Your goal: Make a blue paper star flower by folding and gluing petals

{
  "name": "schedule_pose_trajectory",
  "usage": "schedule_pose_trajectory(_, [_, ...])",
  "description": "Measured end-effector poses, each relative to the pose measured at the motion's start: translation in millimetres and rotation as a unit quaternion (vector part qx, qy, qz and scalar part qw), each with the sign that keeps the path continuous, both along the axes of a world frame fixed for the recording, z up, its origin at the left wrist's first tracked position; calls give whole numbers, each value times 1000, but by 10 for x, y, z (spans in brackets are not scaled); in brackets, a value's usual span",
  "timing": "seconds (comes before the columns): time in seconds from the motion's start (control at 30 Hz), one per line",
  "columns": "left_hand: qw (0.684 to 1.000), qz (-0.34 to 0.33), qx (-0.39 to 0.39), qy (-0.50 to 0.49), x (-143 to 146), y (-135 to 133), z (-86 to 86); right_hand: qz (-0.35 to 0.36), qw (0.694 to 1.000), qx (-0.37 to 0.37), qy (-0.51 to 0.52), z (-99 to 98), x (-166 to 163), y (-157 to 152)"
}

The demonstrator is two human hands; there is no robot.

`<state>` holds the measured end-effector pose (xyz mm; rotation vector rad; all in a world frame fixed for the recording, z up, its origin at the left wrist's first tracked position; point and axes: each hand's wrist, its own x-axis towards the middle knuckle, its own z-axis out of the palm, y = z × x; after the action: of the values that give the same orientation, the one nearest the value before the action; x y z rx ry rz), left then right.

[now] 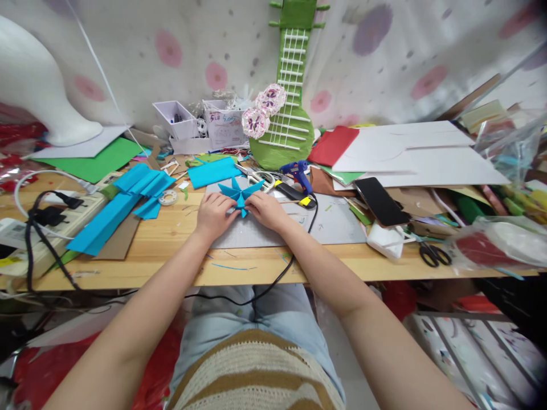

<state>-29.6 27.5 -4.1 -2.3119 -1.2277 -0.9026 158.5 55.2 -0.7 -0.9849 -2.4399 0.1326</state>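
A folded blue paper shape with several pointed arms (240, 196) is between my hands, just above a grey board (337, 222). My left hand (216, 213) pinches its left side, and my right hand (265, 209) pinches its right side. The fingers partly hide its lower edges. Close behind the hands lie scissors with white handles (265, 181), a flat blue paper piece (213, 172) and a yellow-and-black cutter (294, 193). A blue glue gun (299, 175) rests to the right of them.
Blue paper strips (105, 222), a tape roll (168, 197) and a power strip (77, 219) lie left. A black cable (277, 279) crosses the table's front edge. A green paper guitar (280, 136) stands behind; a phone (382, 200) and black-handled scissors (435, 254) lie right.
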Motion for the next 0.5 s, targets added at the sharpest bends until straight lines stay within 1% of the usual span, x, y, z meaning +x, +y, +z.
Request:
schedule_pose_trajectory(0.17, [1000, -2, -6, 9, 16, 16, -4, 1, 1000, 10, -4, 2, 17, -1])
schedule_pose_trajectory(0.3, [999, -6, -28, 21, 20, 22, -7, 0, 1000, 19, -8, 2, 29, -3])
schedule_pose_trajectory(0.5, [999, -8, -26, 33, 11, 13, -6, -1, 1000, 5, -19, 47, 34, -34])
